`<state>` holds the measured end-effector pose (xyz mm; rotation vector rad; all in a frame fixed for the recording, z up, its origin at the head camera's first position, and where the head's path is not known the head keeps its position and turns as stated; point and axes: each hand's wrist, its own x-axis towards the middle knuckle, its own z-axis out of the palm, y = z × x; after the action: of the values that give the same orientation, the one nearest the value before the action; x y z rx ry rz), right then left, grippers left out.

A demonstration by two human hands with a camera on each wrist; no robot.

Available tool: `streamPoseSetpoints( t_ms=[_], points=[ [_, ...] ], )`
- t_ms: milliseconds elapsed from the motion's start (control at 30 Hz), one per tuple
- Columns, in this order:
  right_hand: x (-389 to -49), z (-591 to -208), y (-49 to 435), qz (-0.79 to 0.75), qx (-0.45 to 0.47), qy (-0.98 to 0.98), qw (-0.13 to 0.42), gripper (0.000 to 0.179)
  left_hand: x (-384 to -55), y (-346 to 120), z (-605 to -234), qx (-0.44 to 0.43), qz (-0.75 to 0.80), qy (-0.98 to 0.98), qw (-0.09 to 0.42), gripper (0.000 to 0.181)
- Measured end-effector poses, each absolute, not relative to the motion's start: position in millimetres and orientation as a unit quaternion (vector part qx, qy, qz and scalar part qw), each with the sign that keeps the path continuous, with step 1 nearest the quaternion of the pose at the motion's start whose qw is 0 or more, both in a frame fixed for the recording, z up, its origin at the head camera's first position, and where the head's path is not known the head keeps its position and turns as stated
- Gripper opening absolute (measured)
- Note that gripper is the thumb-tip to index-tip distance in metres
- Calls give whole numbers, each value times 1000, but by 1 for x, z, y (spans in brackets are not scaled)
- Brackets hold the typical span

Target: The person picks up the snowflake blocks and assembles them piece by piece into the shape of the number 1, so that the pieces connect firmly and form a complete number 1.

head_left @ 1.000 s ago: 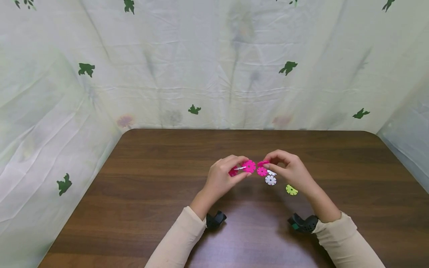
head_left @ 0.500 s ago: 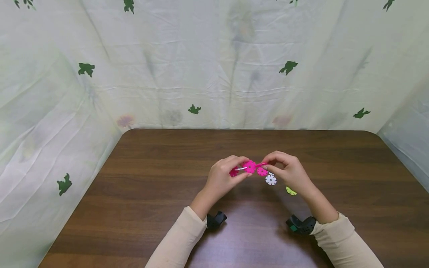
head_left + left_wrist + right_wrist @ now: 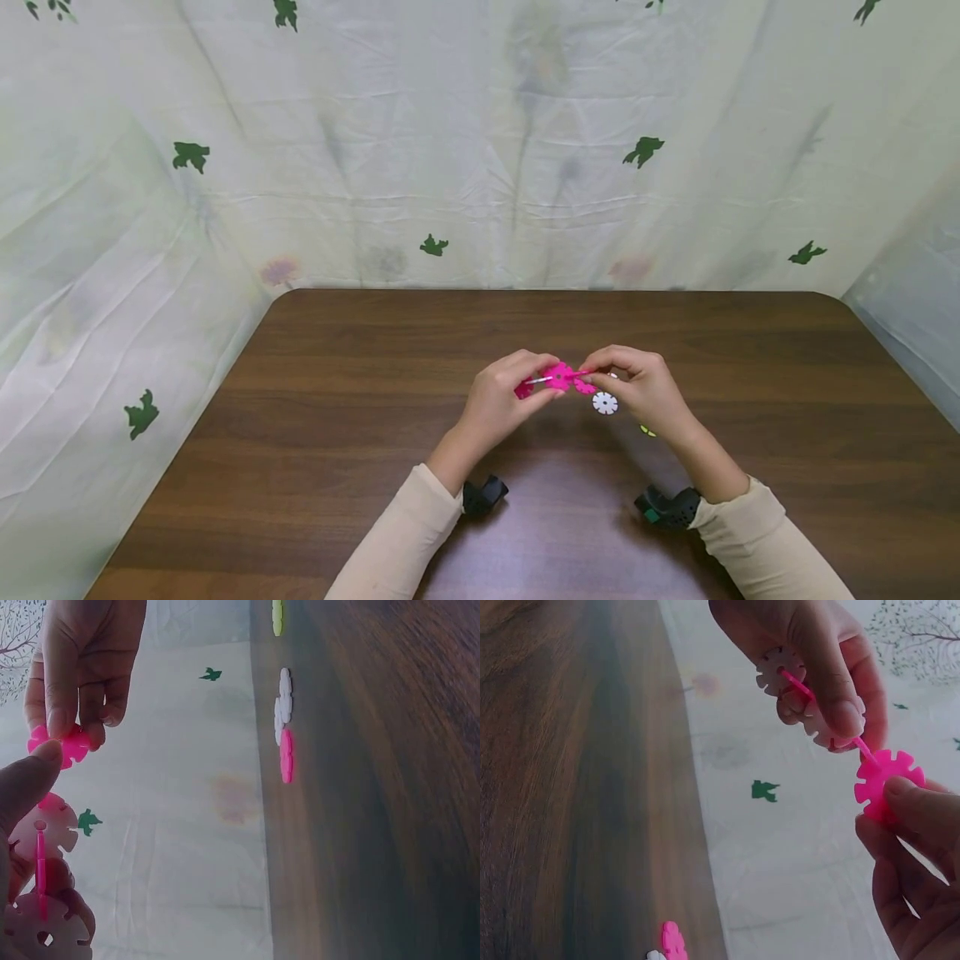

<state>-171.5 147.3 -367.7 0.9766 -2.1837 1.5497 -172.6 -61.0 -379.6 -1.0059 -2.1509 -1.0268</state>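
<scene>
While both hands work above the brown wooden table, the left hand pinches a cluster of slotted pink and white plastic discs. The right hand pinches one pink notched disc at its rim. Likely light, stiff, slightly slippery; grip rims. Beyond lie a loose white disc and the leaf-print cloth backdrop.

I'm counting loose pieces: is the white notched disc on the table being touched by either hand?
No. In the head view the white notched disc lies alone on the table, apart from the right hand.
</scene>
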Motion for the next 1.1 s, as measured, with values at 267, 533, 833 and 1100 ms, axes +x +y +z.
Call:
streamPoseSetpoints(
  t_ms=[267,533,833,1100],
  points=[
    [-160,-349,141,532,330,-769,127,15,-175,-64,-380,-367,-368,-811,268,32],
    [-155,-342,137,541,278,-789,92,15,-175,-66,-379,-359,-346,-825,267,36],
    [-157,-348,136,572,243,-781,53,15,-173,-64,-379,-368,-317,-831,272,39],
    [-167,-371,136,639,229,-734,7,17,-170,-61,-377,-374,-316,-829,270,40]
  ],
)
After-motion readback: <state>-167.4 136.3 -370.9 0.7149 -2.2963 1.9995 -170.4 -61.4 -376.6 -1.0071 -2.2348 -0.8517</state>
